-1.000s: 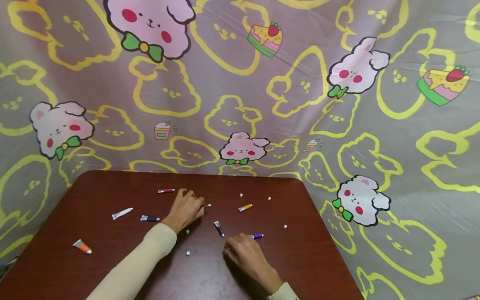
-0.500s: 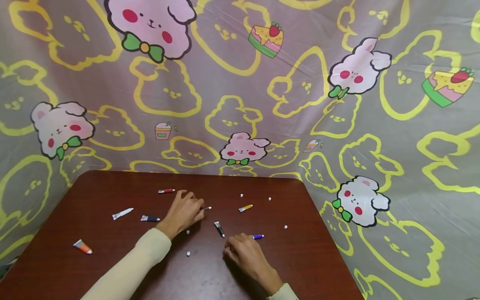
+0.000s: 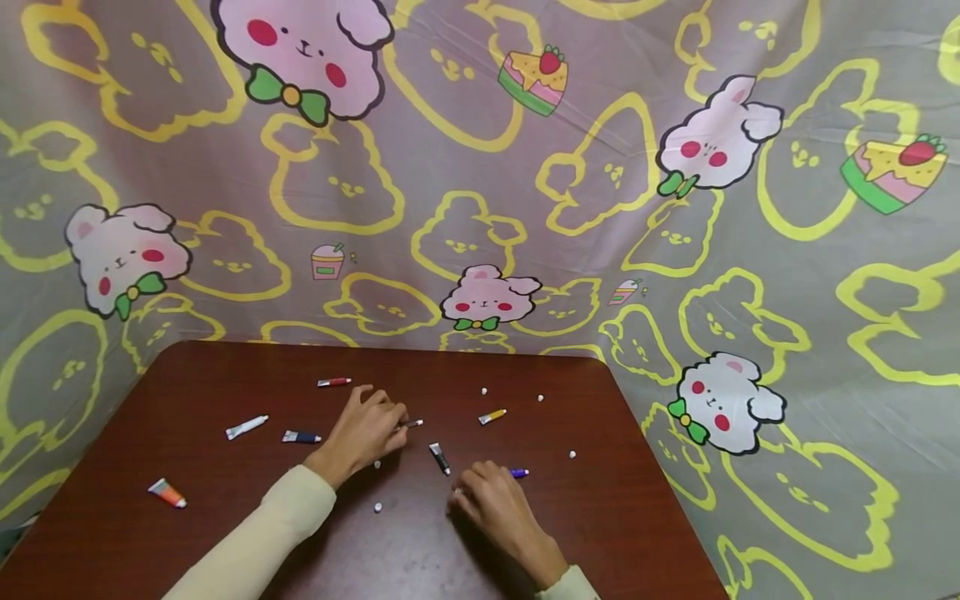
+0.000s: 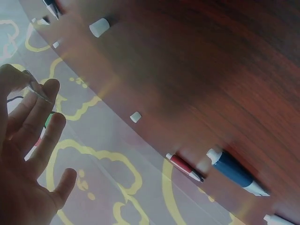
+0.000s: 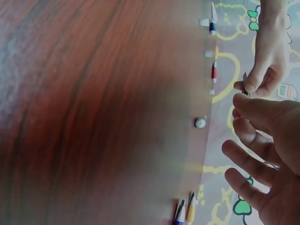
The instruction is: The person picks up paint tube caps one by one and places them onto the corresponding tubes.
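In the head view my left hand (image 3: 367, 429) pinches a small dark paint tube (image 3: 412, 423) by its flat end, its pale tip facing right. The left wrist view shows the silver crimped end (image 4: 38, 91) between thumb and fingers. My right hand (image 3: 498, 508) is low at the table, thumb and index finger close together, the other fingers loosely bent in the right wrist view. A pale spot shows at its fingertips; I cannot tell whether it is a held cap. Beside it a purple paint tube (image 3: 519, 472) is partly hidden. A black paint tube (image 3: 439, 458) lies between the hands.
Red (image 3: 333, 382), white (image 3: 247, 427), dark blue (image 3: 302, 437), orange (image 3: 167, 492) and yellow (image 3: 492, 417) tubes lie around the hands on the brown table (image 3: 225, 533). Several loose white caps, such as one cap (image 3: 378, 507) in front, are scattered. A patterned cloth (image 3: 480, 208) hangs behind.
My left hand has come slightly toward me with the dark tube. The right hand's fingers have shifted a little, covering more of the purple tube.
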`<state>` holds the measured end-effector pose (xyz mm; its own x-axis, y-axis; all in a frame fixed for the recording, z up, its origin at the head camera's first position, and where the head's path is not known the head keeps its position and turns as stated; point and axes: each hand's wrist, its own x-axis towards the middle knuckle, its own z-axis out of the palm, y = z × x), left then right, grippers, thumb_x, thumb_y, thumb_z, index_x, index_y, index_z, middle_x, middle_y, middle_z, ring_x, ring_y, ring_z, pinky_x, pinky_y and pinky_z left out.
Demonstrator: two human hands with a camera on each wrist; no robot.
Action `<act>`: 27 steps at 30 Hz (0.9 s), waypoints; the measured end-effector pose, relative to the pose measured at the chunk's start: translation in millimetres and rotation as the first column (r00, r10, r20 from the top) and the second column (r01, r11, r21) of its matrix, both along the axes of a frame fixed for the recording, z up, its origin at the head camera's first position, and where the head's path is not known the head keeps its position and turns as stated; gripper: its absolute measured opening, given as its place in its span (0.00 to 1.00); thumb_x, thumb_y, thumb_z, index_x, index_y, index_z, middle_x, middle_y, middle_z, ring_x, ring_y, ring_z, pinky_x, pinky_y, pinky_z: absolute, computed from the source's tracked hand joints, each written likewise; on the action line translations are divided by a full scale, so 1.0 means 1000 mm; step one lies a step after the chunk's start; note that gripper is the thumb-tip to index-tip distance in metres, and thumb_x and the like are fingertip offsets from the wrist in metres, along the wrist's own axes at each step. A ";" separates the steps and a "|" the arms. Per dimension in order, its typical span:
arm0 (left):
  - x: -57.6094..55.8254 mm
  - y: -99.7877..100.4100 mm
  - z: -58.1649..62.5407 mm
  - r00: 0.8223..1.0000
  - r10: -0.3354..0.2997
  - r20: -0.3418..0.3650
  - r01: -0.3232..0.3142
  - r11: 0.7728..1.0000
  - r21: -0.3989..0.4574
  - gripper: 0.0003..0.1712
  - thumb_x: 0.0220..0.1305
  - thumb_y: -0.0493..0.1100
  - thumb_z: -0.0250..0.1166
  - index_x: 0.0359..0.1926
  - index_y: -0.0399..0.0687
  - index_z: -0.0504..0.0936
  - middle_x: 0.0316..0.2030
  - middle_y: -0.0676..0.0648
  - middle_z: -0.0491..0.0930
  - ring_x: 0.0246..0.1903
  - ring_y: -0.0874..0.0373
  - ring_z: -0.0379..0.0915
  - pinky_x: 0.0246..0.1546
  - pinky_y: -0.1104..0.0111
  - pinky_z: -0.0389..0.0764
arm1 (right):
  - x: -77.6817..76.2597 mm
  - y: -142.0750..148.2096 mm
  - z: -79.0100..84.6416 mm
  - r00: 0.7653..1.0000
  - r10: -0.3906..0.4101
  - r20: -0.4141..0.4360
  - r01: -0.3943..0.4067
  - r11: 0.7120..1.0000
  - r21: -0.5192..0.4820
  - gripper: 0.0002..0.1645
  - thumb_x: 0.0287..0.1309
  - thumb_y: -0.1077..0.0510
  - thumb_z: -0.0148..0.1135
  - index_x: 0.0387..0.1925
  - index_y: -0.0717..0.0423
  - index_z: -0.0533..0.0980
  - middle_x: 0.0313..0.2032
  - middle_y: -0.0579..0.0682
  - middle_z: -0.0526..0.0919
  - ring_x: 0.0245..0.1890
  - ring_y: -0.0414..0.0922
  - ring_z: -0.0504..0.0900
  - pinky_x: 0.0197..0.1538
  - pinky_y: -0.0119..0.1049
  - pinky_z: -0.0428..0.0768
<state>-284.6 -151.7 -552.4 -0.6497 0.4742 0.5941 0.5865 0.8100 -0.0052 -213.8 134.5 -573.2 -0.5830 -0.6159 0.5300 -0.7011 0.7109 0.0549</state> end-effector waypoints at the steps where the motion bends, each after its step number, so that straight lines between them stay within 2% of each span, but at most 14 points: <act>1: 0.001 0.000 0.001 1.000 -0.002 0.004 0.002 1.000 0.000 0.08 0.56 0.45 0.78 0.34 0.52 0.86 0.28 0.54 0.88 0.40 0.52 0.81 0.61 0.39 0.76 | -0.001 0.000 0.000 1.000 0.002 -0.004 -0.002 1.000 -0.006 0.15 0.53 0.49 0.84 0.34 0.45 0.82 0.31 0.39 0.80 0.34 0.40 0.79 0.38 0.36 0.77; 8: 0.009 0.000 0.005 1.000 -0.017 0.024 0.017 1.000 -0.003 0.09 0.56 0.46 0.79 0.34 0.52 0.86 0.28 0.55 0.88 0.42 0.53 0.81 0.62 0.40 0.76 | -0.005 0.001 0.002 1.000 0.018 -0.003 -0.018 0.998 -0.060 0.14 0.56 0.49 0.82 0.32 0.46 0.81 0.28 0.39 0.81 0.32 0.40 0.79 0.40 0.38 0.78; 14: 0.015 -0.001 0.006 0.999 -0.037 -0.003 0.037 0.999 0.019 0.10 0.54 0.46 0.79 0.34 0.53 0.86 0.28 0.56 0.88 0.41 0.54 0.81 0.60 0.41 0.76 | -0.007 0.001 0.005 0.998 0.032 0.046 -0.027 0.993 -0.115 0.11 0.55 0.53 0.83 0.33 0.47 0.84 0.29 0.38 0.86 0.34 0.39 0.81 0.44 0.41 0.80; 21: 0.022 -0.002 0.006 0.998 -0.048 -0.035 0.050 0.998 0.042 0.10 0.53 0.46 0.80 0.34 0.54 0.86 0.28 0.57 0.87 0.40 0.55 0.80 0.60 0.41 0.76 | -0.009 -0.001 0.009 0.994 0.026 0.103 -0.007 0.984 -0.179 0.13 0.53 0.55 0.84 0.36 0.49 0.85 0.30 0.39 0.88 0.35 0.38 0.83 0.46 0.43 0.80; 27: 0.030 -0.001 0.009 0.998 -0.055 -0.022 0.056 0.998 0.031 0.10 0.55 0.47 0.80 0.35 0.55 0.86 0.29 0.58 0.87 0.41 0.56 0.80 0.62 0.41 0.76 | -0.012 -0.002 0.010 0.995 0.035 0.090 -0.016 0.978 -0.210 0.12 0.54 0.54 0.83 0.34 0.48 0.85 0.31 0.40 0.87 0.35 0.39 0.83 0.44 0.42 0.79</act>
